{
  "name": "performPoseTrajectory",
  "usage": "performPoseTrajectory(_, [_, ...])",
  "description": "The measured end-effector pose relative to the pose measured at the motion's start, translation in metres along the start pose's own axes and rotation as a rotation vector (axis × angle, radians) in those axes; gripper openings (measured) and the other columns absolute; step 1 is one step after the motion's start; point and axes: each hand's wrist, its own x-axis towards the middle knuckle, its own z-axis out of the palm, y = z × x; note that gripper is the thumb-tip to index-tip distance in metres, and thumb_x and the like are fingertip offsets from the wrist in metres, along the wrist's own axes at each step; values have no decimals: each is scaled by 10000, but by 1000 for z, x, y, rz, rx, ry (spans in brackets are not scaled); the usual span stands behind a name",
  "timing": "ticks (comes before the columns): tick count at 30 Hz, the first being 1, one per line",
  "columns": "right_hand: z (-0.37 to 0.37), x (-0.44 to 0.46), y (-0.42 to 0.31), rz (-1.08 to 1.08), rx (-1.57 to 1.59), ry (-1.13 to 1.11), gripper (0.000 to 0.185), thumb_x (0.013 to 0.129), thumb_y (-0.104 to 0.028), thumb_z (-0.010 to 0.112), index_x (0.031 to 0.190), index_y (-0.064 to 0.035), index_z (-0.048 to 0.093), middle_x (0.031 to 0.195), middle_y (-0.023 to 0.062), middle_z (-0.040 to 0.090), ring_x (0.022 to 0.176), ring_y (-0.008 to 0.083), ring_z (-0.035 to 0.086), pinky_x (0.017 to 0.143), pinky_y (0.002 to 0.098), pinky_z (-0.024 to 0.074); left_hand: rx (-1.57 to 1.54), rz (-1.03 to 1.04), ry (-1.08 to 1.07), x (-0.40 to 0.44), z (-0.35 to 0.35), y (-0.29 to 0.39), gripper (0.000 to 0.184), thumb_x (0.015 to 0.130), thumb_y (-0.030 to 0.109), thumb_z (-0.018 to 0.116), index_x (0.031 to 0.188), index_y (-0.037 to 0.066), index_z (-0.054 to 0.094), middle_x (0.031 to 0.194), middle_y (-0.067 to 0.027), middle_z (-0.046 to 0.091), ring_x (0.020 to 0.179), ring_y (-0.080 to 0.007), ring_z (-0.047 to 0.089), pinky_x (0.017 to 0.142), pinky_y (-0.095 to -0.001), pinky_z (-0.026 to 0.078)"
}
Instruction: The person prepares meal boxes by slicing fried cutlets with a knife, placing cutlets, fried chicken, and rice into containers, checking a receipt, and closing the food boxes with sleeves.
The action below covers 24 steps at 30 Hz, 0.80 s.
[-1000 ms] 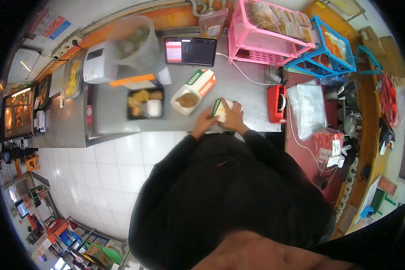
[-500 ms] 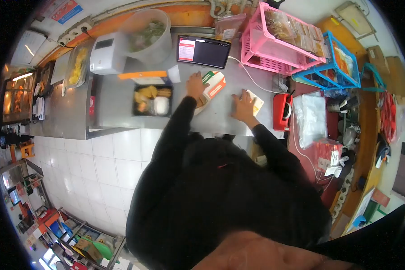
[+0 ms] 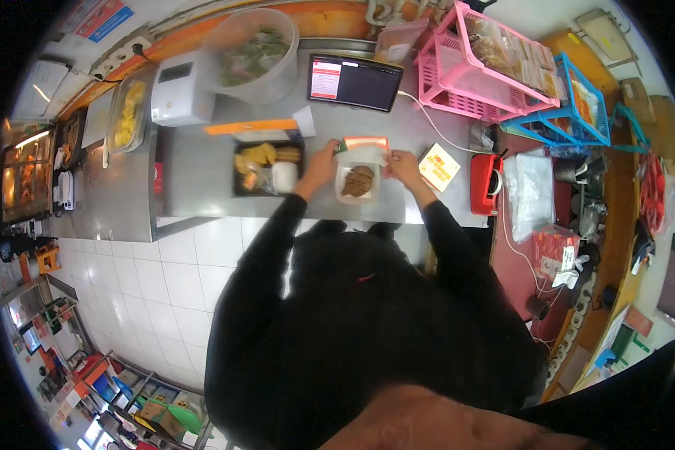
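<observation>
An uncovered white takeaway box point(image 3: 340, 192) lies on the metal counter before me, with sliced brown food point(image 3: 358, 181) inside. Along its far side stands an orange, white and green printed flap point(image 3: 364, 142), which looks like the box's lid. My left hand point(image 3: 322, 166) pinches the flap's left end. At the right end, the fingers of my right hand point(image 3: 405, 169) are closed on its corner. Just right of that hand is a pale card with yellow print point(image 3: 440, 168), not touched. Left of my left hand sits a black box of yellow food pieces and a white tub point(image 3: 268, 168).
A tablet point(image 3: 355, 82) stands at the back, with a large clear tub of leaves point(image 3: 251, 60) and a white machine point(image 3: 180, 90) leftward. To the right are a pink basket point(image 3: 480, 82), a blue basket point(image 3: 570, 112), a red device point(image 3: 486, 184) and plastic bags point(image 3: 529, 196).
The printed flap has swung upright, exposing the brown food. My right hand has left the yellow-printed card and come to the flap's right end. My left hand has moved to its left end.
</observation>
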Motion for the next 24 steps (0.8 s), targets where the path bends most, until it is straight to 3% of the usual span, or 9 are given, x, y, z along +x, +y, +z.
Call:
performPoseTrajectory(4, [8, -36, 3, 629, 1493, -214, 323, 854, -118, 627, 1163, -32, 587, 1035, 131, 621, 899, 261, 642, 804, 419, 560, -203, 120, 215, -46, 2, 14, 326, 785, 24, 624, 1095, 84, 545, 914, -192, 665, 892, -403, 635, 732, -422, 504])
performPoseTrajectory(7, [34, -9, 69, 549, 1667, -90, 320, 826, -88, 654, 1130, -13, 587, 1098, 157, 566, 976, 272, 614, 833, 392, 561, -144, 0, 332, -68, 15, 22, 328, 784, -1, 578, 1104, 72, 565, 1085, -142, 662, 910, -329, 667, 725, -399, 527])
performPoseTrajectory(10, [25, -42, 72, 315, 1063, -16, 445, 860, -94, 600, 1275, -67, 440, 1055, 150, 589, 978, 252, 603, 756, 357, 568, 106, -257, 79, -80, 42, -15, 319, 837, 167, 620, 1132, 49, 589, 1057, -136, 682, 858, -282, 679, 692, -374, 531])
performPoseTrajectory(12, [24, -67, 61, 254, 645, 20, 558, 875, -83, 560, 1361, -108, 287, 1093, 162, 587, 969, 212, 593, 722, 363, 551, -196, -519, -260, -81, 47, -28, 368, 869, 254, 624, 1164, 36, 600, 981, -141, 680, 884, -272, 663, 709, -368, 533])
performPoseTrajectory(13, [30, -68, 79, 187, 611, -17, 558, 882, -100, 549, 1371, -134, 281, 1114, 160, 576, 978, 234, 596, 743, 394, 549, -346, -646, -434, -83, 44, -27, 399, 885, 297, 625, 1180, 29, 605, 943, -144, 679, 896, -267, 655, 718, -364, 534])
performPoseTrajectory(16, [64, -64, 134, -83, 540, -47, 524, 921, -132, 472, 1397, -187, 260, 1161, 160, 552, 1009, 265, 596, 776, 443, 548, -821, -871, -294, -97, 40, -4, 468, 928, 413, 570, 1160, 10, 627, 915, -104, 673, 870, -243, 652, 665, -359, 552])
performPoseTrajectory(19, [85, -67, 138, -153, 540, 2, 511, 933, -127, 469, 1396, -168, 256, 1160, 158, 556, 996, 257, 602, 778, 418, 551, -1217, -819, -232, -109, 31, -11, 495, 897, 437, 623, 1103, -12, 643, 958, -101, 653, 825, -234, 649, 630, -332, 558])
performPoseTrajectory(22, [88, -82, 111, 39, 517, -34, 462, 954, -138, 475, 1374, -113, 284, 1150, 164, 571, 946, 271, 623, 810, 383, 538, -854, -598, -274, -119, 27, -9, 464, 888, 391, 658, 1112, -14, 615, 1046, -93, 605, 963, -194, 608, 713, -341, 579])
performPoseTrajectory(24, [90, -83, 106, 80, 362, -39, 482, 934, -143, 517, 1367, -100, 311, 1167, 185, 558, 972, 299, 611, 849, 397, 519, -766, -487, -223, -122, 25, -11, 442, 854, 379, 702, 1036, -21, 648, 960, -80, 629, 869, -180, 628, 683, -314, 563])
